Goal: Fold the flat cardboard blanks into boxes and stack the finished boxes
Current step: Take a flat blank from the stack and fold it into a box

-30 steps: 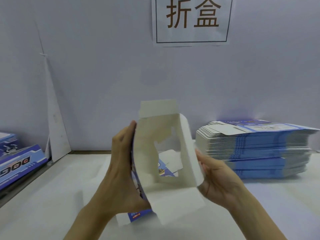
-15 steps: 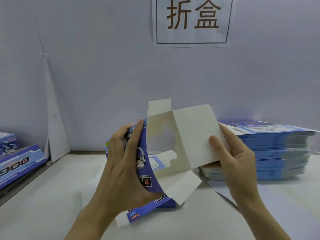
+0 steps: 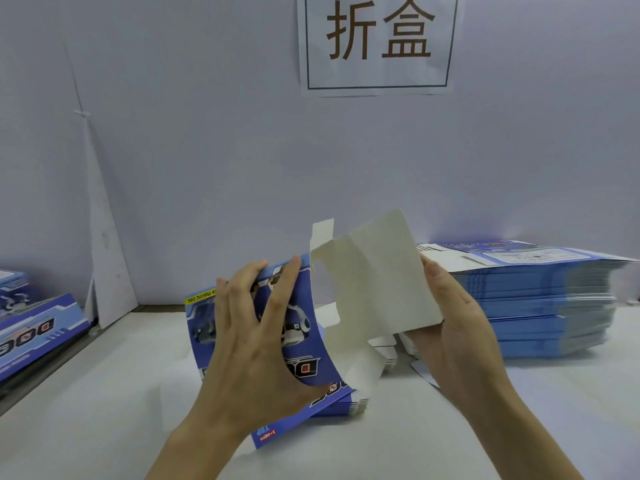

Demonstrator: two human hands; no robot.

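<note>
Fingers of left hand: spread over the blue printed panel, thumb tucked beneath its lower edge, gripping the half-folded box.
Fingers of right hand: behind the pale flap, thumb on its right edge, pinching it.
Half-folded box: held up above the table, in the middle, between both hands; printed side towards the left, plain inside showing on the right; a narrow tab sticks up at the top.
Small pile of blanks: flat on the table just beneath the held box.
Tall stack of blanks: on the table at the right, by the wall.
Finished boxes: at the left edge.
Sign: on the wall, two large characters.
</note>
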